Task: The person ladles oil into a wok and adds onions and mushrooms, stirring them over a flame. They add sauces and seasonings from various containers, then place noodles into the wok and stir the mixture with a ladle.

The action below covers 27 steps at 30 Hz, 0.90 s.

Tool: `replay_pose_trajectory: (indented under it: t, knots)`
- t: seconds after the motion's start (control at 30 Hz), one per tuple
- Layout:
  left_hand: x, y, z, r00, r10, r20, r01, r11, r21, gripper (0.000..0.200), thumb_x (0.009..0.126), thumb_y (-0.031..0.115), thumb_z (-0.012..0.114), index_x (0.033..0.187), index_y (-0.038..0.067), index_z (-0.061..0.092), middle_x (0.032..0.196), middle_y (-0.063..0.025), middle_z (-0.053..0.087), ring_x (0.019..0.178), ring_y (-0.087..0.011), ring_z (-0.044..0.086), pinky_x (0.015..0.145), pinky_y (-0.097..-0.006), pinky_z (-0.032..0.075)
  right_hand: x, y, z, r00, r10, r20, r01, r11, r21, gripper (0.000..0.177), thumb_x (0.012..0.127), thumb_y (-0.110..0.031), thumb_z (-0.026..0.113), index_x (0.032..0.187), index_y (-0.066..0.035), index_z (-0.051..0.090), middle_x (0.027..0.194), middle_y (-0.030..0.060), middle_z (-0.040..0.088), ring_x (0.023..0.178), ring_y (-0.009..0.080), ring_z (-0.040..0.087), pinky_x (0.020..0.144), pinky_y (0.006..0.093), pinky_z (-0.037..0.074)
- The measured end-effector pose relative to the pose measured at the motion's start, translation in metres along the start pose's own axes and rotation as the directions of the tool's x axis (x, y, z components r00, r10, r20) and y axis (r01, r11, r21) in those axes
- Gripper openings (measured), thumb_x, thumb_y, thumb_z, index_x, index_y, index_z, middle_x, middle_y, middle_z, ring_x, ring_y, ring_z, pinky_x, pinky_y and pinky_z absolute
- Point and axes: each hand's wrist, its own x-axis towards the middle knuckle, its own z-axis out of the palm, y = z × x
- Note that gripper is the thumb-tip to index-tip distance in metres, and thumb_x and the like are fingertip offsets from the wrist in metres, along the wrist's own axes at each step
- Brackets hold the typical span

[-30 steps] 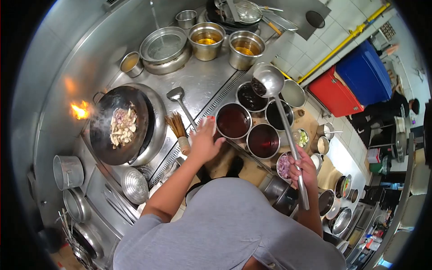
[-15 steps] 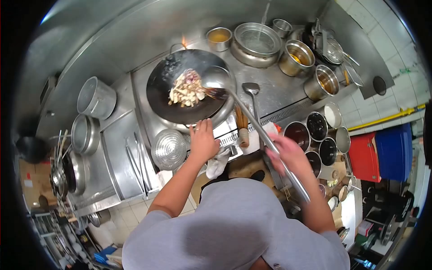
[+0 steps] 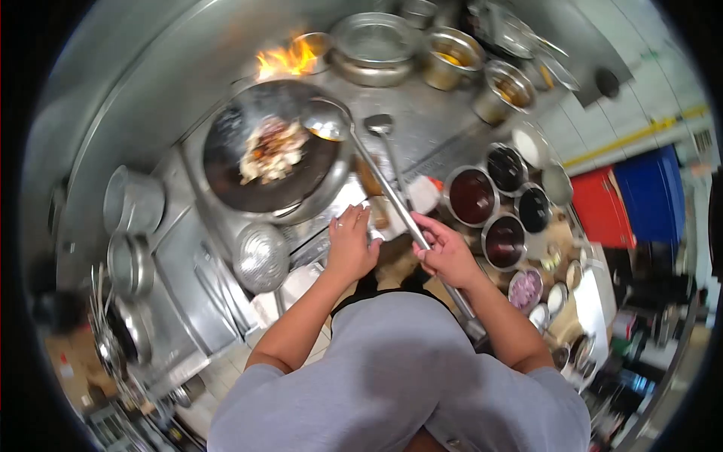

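Observation:
My right hand (image 3: pixel 446 255) is closed around the long metal handle of a ladle (image 3: pixel 326 119). The ladle's bowl hangs over the right side of a black wok (image 3: pixel 226 184) and holds some yellowish liquid. In the wok lies a heap of pale sliced food with reddish-brown pieces (image 3: pixel 273 153). My left hand (image 3: pixel 352 245) is open, fingers stretched forward, over the stove's front edge, apart from the wok's rim. To its left rests a perforated strainer (image 3: pixel 261 258). A wok spatula (image 3: pixel 382 126) lies on the steel top, right of the ladle.
Flames (image 3: pixel 288 60) rise behind the wok. Along the back stand a wide water pot (image 3: pixel 375 39) and metal pots with yellow liquid (image 3: pixel 452 59). Several containers of dark sauce (image 3: pixel 472 196) are at right, near a bowl of purple pieces (image 3: pixel 525 288). An empty steel pot (image 3: pixel 134 202) stands left.
Flames behind the wok have grown. My left hand has come away from the wok's near rim. The ladle bowl has lifted from beside the food, now with liquid in it. The view has shifted.

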Motion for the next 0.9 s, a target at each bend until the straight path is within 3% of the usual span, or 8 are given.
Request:
replay_pose_trajectory:
  t: [0.1, 0.2, 0.27, 0.37, 0.43, 0.63, 0.7, 0.9]
  knots:
    - [0.021, 0.041, 0.033, 0.987, 0.090, 0.134, -0.087, 0.996, -0.024, 0.079, 0.091, 0.025, 0.080, 0.158, -0.002, 0.048, 0.161, -0.0213, 0.053, 0.155, -0.0445, 0.043, 0.126, -0.0699, 0.028, -0.071, -0.014, -0.022, 0.991, -0.101, -0.090, 0.117, 0.972, 0.203, 0.084, 0.095, 0.010, 0.062, 0.173, -0.007, 0.034, 0.105, 0.0066, 0.061, 0.062, 0.0073, 0.052, 0.055, 0.0238, 0.045]
    - [0.044, 0.092, 0.067, 0.937, 0.256, 0.239, -0.246, 0.967, -0.071, 0.077, 0.091, 0.026, 0.079, 0.158, -0.001, 0.050, 0.162, -0.0209, 0.053, 0.156, -0.0421, 0.043, 0.126, -0.0701, 0.028, -0.153, -0.019, -0.048, 0.935, -0.196, -0.294, 0.267, 0.936, 0.228, 0.084, 0.095, 0.009, 0.061, 0.172, -0.007, 0.034, 0.104, 0.0070, 0.061, 0.061, 0.0079, 0.051, 0.055, 0.0241, 0.045]
    - [0.058, 0.129, 0.093, 0.891, 0.356, 0.283, -0.336, 0.934, -0.118, 0.077, 0.092, 0.026, 0.078, 0.158, -0.001, 0.050, 0.162, -0.0203, 0.054, 0.158, -0.0403, 0.041, 0.127, -0.0698, 0.026, -0.203, -0.016, -0.058, 0.885, -0.202, -0.420, 0.305, 0.933, 0.192, 0.084, 0.096, 0.009, 0.060, 0.173, -0.008, 0.033, 0.103, 0.0075, 0.061, 0.061, 0.0082, 0.052, 0.055, 0.0245, 0.046]
    - [0.082, 0.181, 0.134, 0.782, 0.539, 0.311, -0.540, 0.837, -0.092, 0.076, 0.093, 0.026, 0.077, 0.159, -0.001, 0.050, 0.165, -0.0186, 0.052, 0.159, -0.0393, 0.040, 0.127, -0.0724, 0.025, -0.254, 0.008, -0.068, 0.707, -0.215, -0.673, 0.304, 0.953, 0.015, 0.082, 0.098, 0.010, 0.058, 0.173, -0.009, 0.033, 0.103, 0.0063, 0.060, 0.062, 0.0081, 0.052, 0.055, 0.0239, 0.045]
    - [0.100, 0.216, 0.164, 0.736, 0.573, 0.361, -0.601, 0.798, -0.039, 0.076, 0.096, 0.033, 0.075, 0.160, -0.001, 0.049, 0.167, -0.0184, 0.050, 0.160, -0.0413, 0.038, 0.126, -0.0766, 0.024, -0.269, 0.018, -0.077, 0.650, -0.185, -0.737, 0.284, 0.959, 0.009, 0.081, 0.098, 0.010, 0.058, 0.173, -0.008, 0.033, 0.103, 0.0057, 0.060, 0.063, 0.0080, 0.052, 0.055, 0.0239, 0.044]
    - [0.141, 0.283, 0.226, 0.717, 0.544, 0.436, -0.648, 0.751, 0.128, 0.078, 0.104, 0.047, 0.066, 0.163, -0.001, 0.047, 0.169, -0.0183, 0.048, 0.163, -0.0431, 0.033, 0.125, -0.0809, 0.021, -0.259, 0.050, -0.105, 0.550, -0.110, -0.828, 0.188, 0.982, -0.005, 0.079, 0.101, 0.007, 0.061, 0.173, -0.009, 0.033, 0.109, 0.0064, 0.062, 0.067, 0.0086, 0.055, 0.059, 0.0260, 0.048]
    - [0.149, 0.290, 0.235, 0.717, 0.483, 0.503, -0.635, 0.750, 0.185, 0.082, 0.106, 0.054, 0.061, 0.166, 0.001, 0.044, 0.172, -0.0175, 0.046, 0.165, -0.0423, 0.030, 0.126, -0.0825, 0.016, -0.254, 0.053, -0.109, 0.543, -0.104, -0.833, 0.180, 0.984, -0.005, 0.078, 0.102, 0.006, 0.061, 0.173, -0.009, 0.033, 0.108, 0.0063, 0.063, 0.068, 0.0085, 0.056, 0.059, 0.0261, 0.048]
    - [0.148, 0.292, 0.244, 0.700, 0.405, 0.588, -0.632, 0.735, 0.245, 0.083, 0.107, 0.056, 0.056, 0.168, 0.001, 0.041, 0.178, -0.0154, 0.037, 0.168, -0.0409, 0.024, 0.128, -0.0803, 0.010, -0.249, 0.056, -0.114, 0.543, -0.086, -0.835, 0.177, 0.984, 0.014, 0.076, 0.103, 0.003, 0.062, 0.173, -0.008, 0.033, 0.102, 0.0056, 0.063, 0.066, 0.0083, 0.056, 0.058, 0.0264, 0.047]
